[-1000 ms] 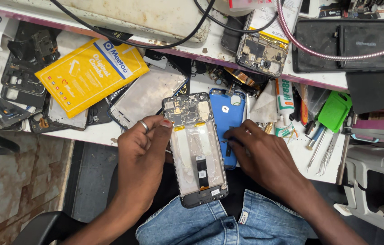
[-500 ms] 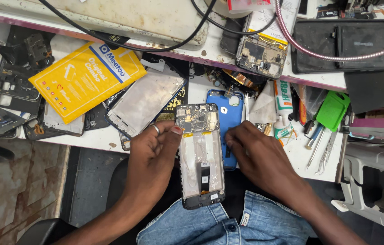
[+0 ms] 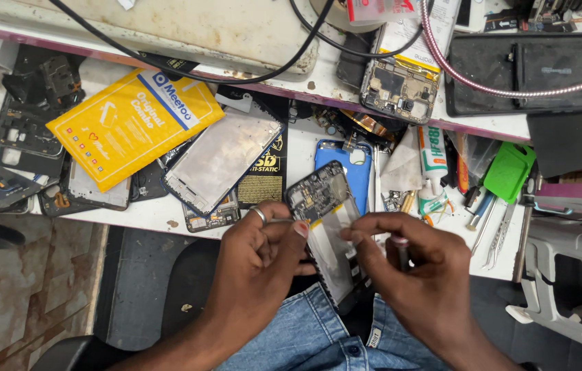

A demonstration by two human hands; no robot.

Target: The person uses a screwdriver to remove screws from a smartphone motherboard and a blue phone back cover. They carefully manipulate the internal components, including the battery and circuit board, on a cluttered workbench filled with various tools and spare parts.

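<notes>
Two hands work on one opened phone frame, held tilted over the lap at the near edge of the worktop. Left hand is closed on the frame's left side, thumb and ringed finger pinching near the circuit board end. Right hand is closed too: its fingertips press the frame's right edge, and it seems to grip a thin dark tool, though I cannot tell its tip. To do this step well, I think the left grip must stay firm and low, and the right should push gently along the edge, not bend it. Beyond the right hand lie a blue back cover and a green tool
</notes>
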